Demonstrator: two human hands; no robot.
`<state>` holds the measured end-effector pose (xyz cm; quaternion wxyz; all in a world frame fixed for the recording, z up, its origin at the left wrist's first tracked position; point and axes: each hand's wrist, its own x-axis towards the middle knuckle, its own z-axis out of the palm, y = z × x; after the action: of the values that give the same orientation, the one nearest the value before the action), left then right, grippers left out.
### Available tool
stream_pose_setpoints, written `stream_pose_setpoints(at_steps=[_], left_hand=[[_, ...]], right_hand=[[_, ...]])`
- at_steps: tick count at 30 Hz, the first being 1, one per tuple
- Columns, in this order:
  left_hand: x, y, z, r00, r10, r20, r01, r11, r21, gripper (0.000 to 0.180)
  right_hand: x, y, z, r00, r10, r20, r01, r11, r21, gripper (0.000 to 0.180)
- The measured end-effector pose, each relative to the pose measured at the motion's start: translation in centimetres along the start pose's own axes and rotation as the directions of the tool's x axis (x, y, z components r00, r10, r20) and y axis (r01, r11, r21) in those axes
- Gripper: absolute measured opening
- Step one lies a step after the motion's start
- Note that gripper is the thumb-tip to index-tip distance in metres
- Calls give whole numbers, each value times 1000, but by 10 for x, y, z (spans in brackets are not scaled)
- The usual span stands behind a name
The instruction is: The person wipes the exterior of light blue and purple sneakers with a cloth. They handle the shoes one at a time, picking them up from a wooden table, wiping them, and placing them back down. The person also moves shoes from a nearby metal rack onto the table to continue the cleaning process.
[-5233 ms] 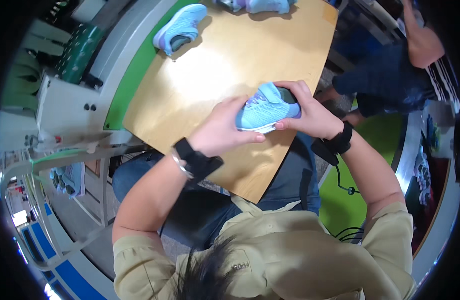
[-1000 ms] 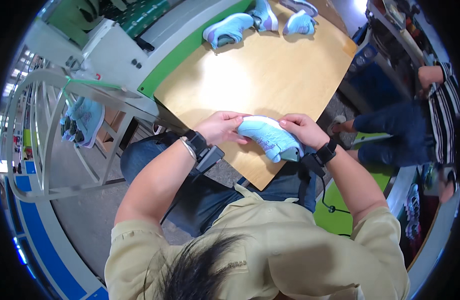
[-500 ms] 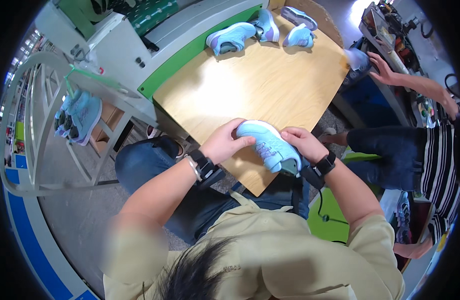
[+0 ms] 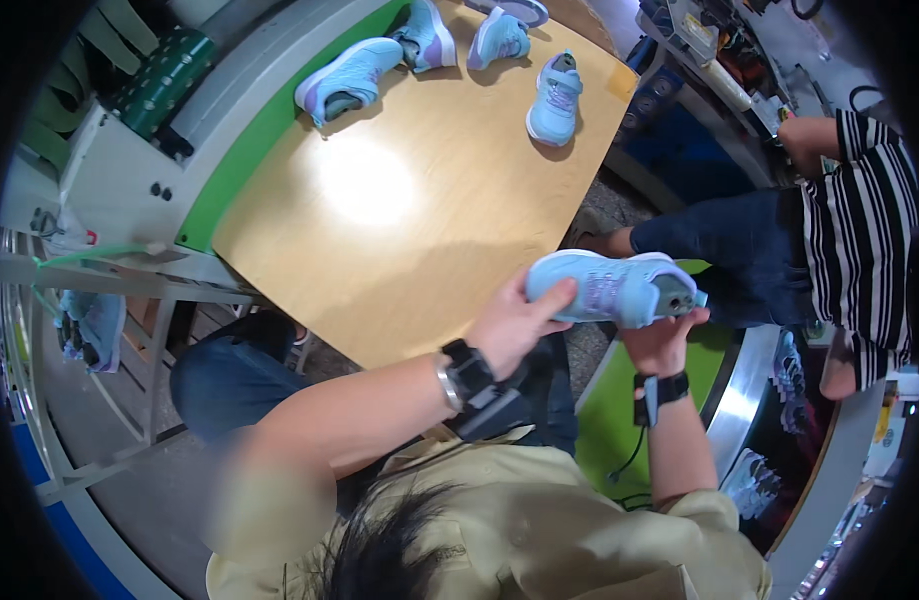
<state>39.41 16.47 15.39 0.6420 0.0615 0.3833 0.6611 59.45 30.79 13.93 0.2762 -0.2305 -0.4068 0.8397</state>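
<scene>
A light blue sneaker (image 4: 605, 287) with purple laces and a white sole is held between both hands, past the table's near right edge. My left hand (image 4: 520, 325) grips its toe end, the thumb lying over the upper. Under the heel end, my right hand (image 4: 663, 340) has its fingers wrapped round the shoe, partly hidden by it. The shoe's dark opening faces up, toward the right. On the wooden table (image 4: 420, 210), a matching sneaker (image 4: 556, 100) stands alone near the right edge.
More blue sneakers (image 4: 350, 78) stand along the far side of the table, beside a green edge strip (image 4: 250, 150). A person in a striped top (image 4: 860, 220) is at the right. Below lies a green surface (image 4: 620, 410). Several shoes hang on a white rack (image 4: 95, 325) at left.
My hands have carried the sneaker right, turning its heel rightward. The view has swung right. A sneaker now stands on the table's right side, near where the other person's hand was.
</scene>
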Motion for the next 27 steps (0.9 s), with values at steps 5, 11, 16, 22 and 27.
stream_pose_setpoints(at_steps=[5,11,16,22,27], left_hand=[[48,-64,33,990,-79,-115,71,995,-68,47],[79,-83,26,963,-42,-267,4,990,-141,47],[88,-91,24,955,77,-285,-97,994,-57,49],[95,-87,13,984,45,-170,-81,974,-213,46],[95,-85,11,989,44,-141,-73,975,-210,47]], right_hand=[[11,31,-37,944,-133,-301,148,989,27,92],[57,56,-14,778,-453,-436,312,880,-357,91],[76,63,-2,705,-476,-526,299,872,-388,83],[88,68,-11,732,-543,-411,361,821,-442,76],[93,66,-5,752,-524,-400,334,826,-455,66]])
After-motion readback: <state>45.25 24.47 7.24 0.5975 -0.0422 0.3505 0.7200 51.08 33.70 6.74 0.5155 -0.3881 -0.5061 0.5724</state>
